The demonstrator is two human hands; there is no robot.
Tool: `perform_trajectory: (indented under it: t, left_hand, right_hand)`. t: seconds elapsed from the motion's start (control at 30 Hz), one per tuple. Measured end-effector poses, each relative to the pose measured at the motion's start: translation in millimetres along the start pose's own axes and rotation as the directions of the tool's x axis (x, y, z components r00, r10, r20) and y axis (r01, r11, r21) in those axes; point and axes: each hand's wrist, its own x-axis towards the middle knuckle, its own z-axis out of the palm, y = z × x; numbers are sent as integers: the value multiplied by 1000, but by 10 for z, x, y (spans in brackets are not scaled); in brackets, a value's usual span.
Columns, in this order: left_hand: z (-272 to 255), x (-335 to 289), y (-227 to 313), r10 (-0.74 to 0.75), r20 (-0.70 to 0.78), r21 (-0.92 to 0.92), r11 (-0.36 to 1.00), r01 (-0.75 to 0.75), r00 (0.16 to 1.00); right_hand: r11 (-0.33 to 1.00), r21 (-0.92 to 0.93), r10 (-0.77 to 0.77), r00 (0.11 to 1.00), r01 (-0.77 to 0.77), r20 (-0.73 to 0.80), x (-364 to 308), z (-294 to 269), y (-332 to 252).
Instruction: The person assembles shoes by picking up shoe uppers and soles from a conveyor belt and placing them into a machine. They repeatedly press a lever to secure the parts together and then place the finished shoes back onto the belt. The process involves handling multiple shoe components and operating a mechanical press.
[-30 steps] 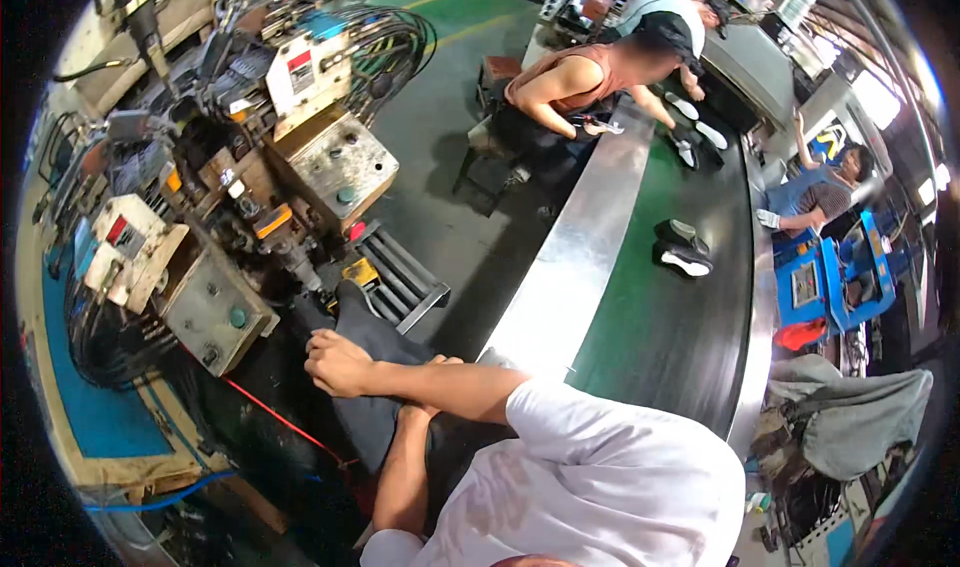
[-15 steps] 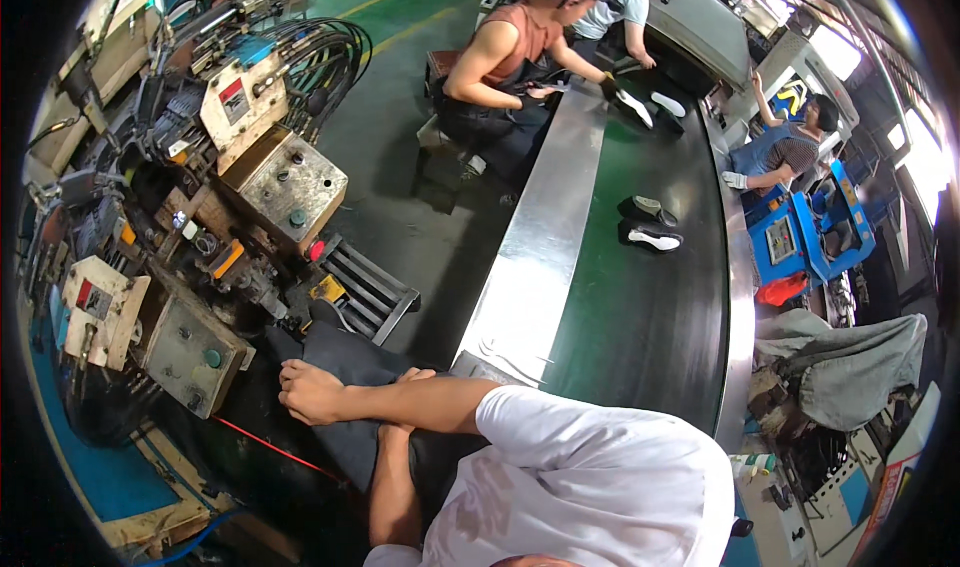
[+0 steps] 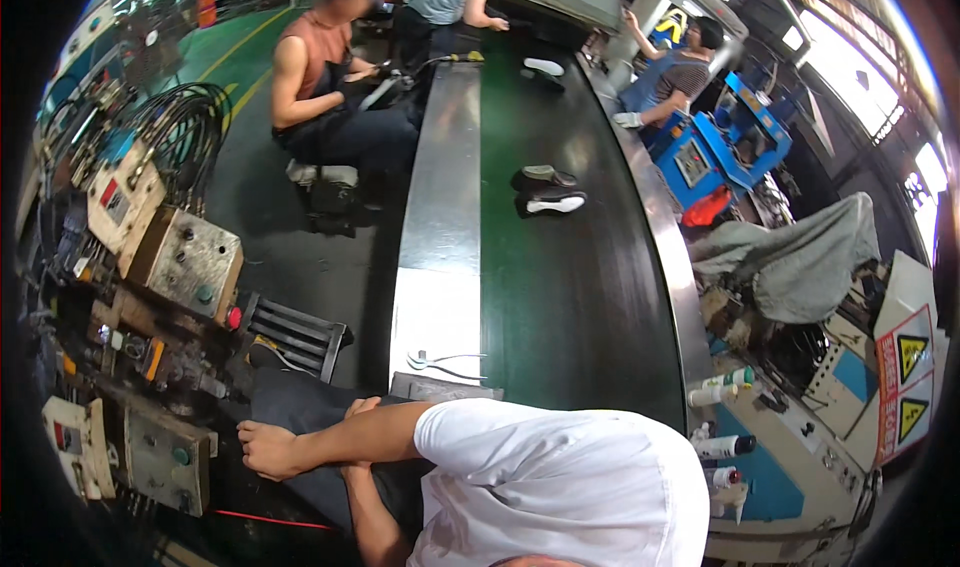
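My right arm stretches across to the left over my lap. My right hand point(image 3: 268, 451) rests on the dark cloth point(image 3: 300, 407) over my legs, its fingers curled in and nothing visible in them. Beneath that arm crosses my left forearm. My left hand point(image 3: 360, 407) shows only partly beyond it, lying near the same cloth; most of its fingers are hidden. Just ahead, a metal hand tool like pincers point(image 3: 438, 361) lies on the near end of the conveyor's steel ledge point(image 3: 436, 267), touched by neither hand.
On the dark conveyor belt point(image 3: 570, 307) lie a grey-black shoe point(image 3: 545, 176), a white-soled shoe point(image 3: 554, 205) and a farther white-soled shoe point(image 3: 543, 67). Machines with control boxes point(image 3: 190, 262) stand left. A seated co-worker point(image 3: 310, 87) and others work around the belt.
My view has turned, so the conveyor sits farther left. The seated co-worker's arm has drawn back from the belt, with a tool now at the lap. My hands keep their crossed rest.
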Motion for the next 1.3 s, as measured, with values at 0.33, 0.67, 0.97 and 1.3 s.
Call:
perform_trajectory:
  t: [0.33,0.67,0.97,1.3]
  left_hand:
    - [-3,50,44,0,34,-33,999,1,999]
    - [-54,139,227,-216,-220,-223,961,167,951]
    - [-113,42,144,-338,-240,-87,941,326,910]
    - [35,-105,-18,-299,-35,100,948,301,954]
  right_hand:
    - [999,44,18,999,-20,40,4,29,33]
    - [993,121,-28,992,14,122,130,-137,-99]
    - [995,-99,42,888,4,458,265,-257,-271]
    - [998,-62,-2,940,25,341,173,-39,-366]
